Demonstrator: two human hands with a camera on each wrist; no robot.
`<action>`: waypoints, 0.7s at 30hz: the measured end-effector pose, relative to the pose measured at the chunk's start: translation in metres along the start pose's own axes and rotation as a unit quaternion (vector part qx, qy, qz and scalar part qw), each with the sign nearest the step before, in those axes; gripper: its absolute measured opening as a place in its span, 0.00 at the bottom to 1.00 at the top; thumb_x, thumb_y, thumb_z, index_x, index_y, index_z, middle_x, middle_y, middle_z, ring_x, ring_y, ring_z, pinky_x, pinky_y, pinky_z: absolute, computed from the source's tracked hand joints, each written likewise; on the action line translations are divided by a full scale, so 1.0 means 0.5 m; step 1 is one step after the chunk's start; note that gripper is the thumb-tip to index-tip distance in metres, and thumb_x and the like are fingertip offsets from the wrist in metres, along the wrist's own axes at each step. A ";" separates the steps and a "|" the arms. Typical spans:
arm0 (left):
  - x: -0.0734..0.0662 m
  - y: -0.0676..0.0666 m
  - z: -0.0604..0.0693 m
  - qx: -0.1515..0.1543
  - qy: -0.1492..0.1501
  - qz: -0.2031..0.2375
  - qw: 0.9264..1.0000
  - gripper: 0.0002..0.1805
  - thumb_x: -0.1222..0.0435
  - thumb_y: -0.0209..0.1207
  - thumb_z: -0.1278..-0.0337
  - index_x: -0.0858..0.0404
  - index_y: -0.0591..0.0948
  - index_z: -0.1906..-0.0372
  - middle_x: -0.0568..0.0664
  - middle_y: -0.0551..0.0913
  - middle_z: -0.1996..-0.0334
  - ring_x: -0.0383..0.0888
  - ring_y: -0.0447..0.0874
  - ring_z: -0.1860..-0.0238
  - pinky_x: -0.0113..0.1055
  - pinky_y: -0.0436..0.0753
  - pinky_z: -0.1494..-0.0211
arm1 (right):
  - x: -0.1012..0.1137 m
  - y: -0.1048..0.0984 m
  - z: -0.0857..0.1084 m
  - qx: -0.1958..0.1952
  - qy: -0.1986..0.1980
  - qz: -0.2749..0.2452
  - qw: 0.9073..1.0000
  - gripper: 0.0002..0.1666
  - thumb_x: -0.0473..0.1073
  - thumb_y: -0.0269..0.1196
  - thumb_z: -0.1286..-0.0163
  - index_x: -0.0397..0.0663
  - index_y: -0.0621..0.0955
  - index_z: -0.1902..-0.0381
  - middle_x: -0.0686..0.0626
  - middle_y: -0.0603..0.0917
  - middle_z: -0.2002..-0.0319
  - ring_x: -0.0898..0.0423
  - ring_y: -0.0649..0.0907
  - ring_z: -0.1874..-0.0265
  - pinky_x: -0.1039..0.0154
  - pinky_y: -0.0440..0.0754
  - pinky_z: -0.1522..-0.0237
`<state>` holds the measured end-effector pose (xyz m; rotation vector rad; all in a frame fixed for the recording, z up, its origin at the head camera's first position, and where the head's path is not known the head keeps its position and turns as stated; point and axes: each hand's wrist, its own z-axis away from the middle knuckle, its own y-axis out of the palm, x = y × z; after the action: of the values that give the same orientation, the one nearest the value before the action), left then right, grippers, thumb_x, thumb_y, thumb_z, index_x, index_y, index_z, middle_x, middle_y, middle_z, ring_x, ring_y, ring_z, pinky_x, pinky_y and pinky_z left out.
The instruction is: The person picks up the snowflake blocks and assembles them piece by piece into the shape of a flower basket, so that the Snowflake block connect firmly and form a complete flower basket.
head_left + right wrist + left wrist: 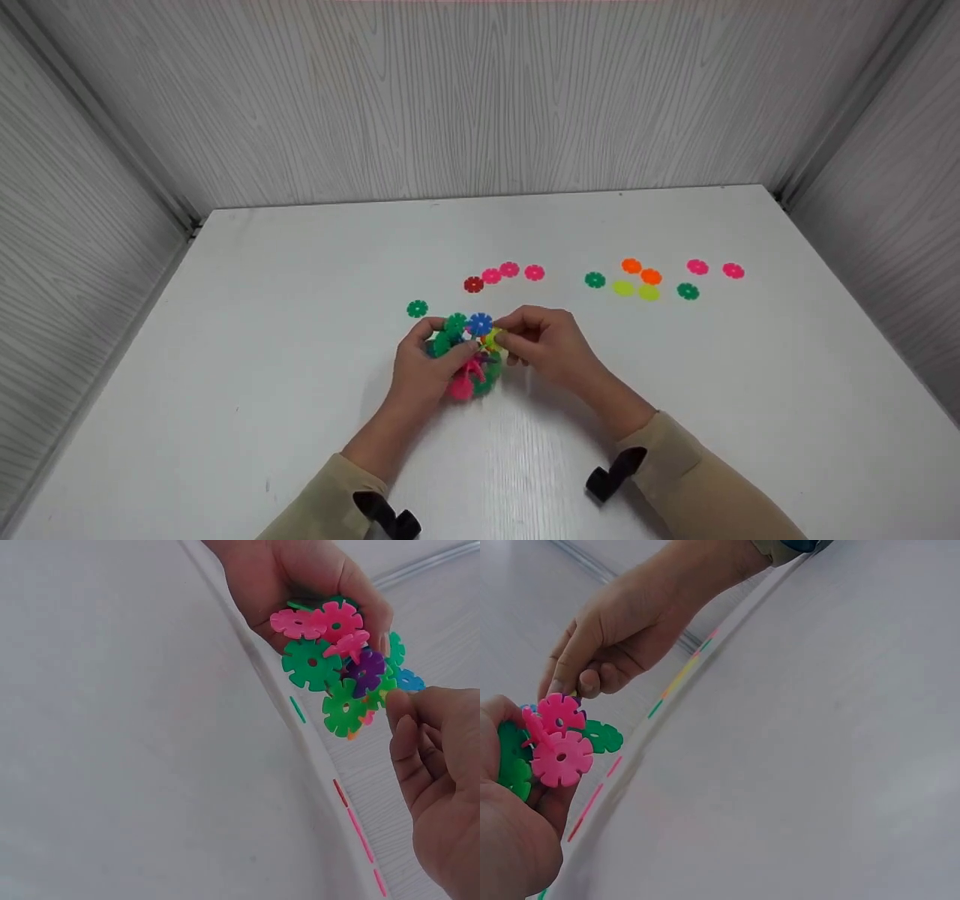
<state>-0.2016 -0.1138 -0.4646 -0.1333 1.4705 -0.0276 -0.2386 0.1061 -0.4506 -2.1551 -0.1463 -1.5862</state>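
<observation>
A round cluster of interlocking plastic snowflake discs [312, 664] is gripped by the left hand [420, 371], its thumb lying across the top. Slotted green, pink, blue and purple discs stick out of it at many angles. From the other side, the right hand [559, 346] pinches a yellow disc [491, 340] between thumb and forefinger, right at the cluster's edge. Whether that disc's slot is joined to the others cannot be told. In the left wrist view, two pink discs [562, 757] face the camera. The left palm and fingers hide part of the cluster.
On the white table [262, 337], a loose green disc [417, 308] lies just beyond the left hand. Behind the hands run a dark red disc [473, 284] and several pink ones [534, 272]. Orange [631, 265], yellow, green and pink discs lie farther right. Grey wood-grain panels surround the table.
</observation>
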 end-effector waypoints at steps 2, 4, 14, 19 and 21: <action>-0.001 0.001 0.000 -0.004 0.004 -0.007 1.000 0.26 0.60 0.76 0.39 0.55 0.77 0.41 0.52 0.80 0.42 0.50 0.77 0.35 0.43 0.85 0.38 | 0.002 0.001 0.000 0.002 -0.003 0.007 1.000 0.10 0.40 0.70 0.25 0.48 0.89 0.49 0.48 0.90 0.62 0.50 0.87 0.71 0.64 0.88 0.63; -0.003 0.002 0.002 -0.002 0.007 -0.008 1.000 0.25 0.60 0.75 0.39 0.55 0.77 0.41 0.52 0.80 0.42 0.50 0.76 0.35 0.43 0.85 0.37 | 0.001 0.000 -0.001 0.002 -0.007 0.006 1.000 0.10 0.40 0.70 0.25 0.47 0.89 0.49 0.49 0.89 0.61 0.50 0.87 0.70 0.64 0.88 0.63; -0.002 0.000 0.004 0.081 -0.016 0.078 0.994 0.20 0.52 0.64 0.27 0.59 0.77 0.42 0.55 0.81 0.39 0.51 0.78 0.35 0.44 0.79 0.30 | -0.013 -0.025 -0.008 -0.032 -0.022 0.025 0.999 0.11 0.41 0.71 0.26 0.46 0.89 0.49 0.50 0.90 0.64 0.49 0.84 0.67 0.68 0.83 0.64; -0.001 -0.003 0.000 0.108 -0.051 0.114 0.986 0.23 0.54 0.65 0.28 0.58 0.75 0.37 0.58 0.78 0.36 0.53 0.75 0.33 0.44 0.77 0.31 | -0.020 -0.035 -0.011 -0.028 -0.006 0.014 0.999 0.10 0.42 0.71 0.25 0.44 0.90 0.51 0.49 0.91 0.62 0.49 0.83 0.65 0.68 0.82 0.63; -0.001 -0.004 -0.002 0.129 -0.057 0.119 0.983 0.30 0.54 0.67 0.31 0.55 0.72 0.30 0.57 0.73 0.30 0.54 0.72 0.30 0.49 0.74 0.26 | -0.020 -0.036 -0.011 -0.022 -0.002 0.015 1.000 0.10 0.43 0.70 0.25 0.44 0.90 0.51 0.49 0.91 0.61 0.50 0.83 0.65 0.68 0.82 0.63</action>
<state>-0.2023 -0.1159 -0.4640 0.2496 1.3474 -0.0163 -0.2529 0.1215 -0.4530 -2.1844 -0.0812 -1.5830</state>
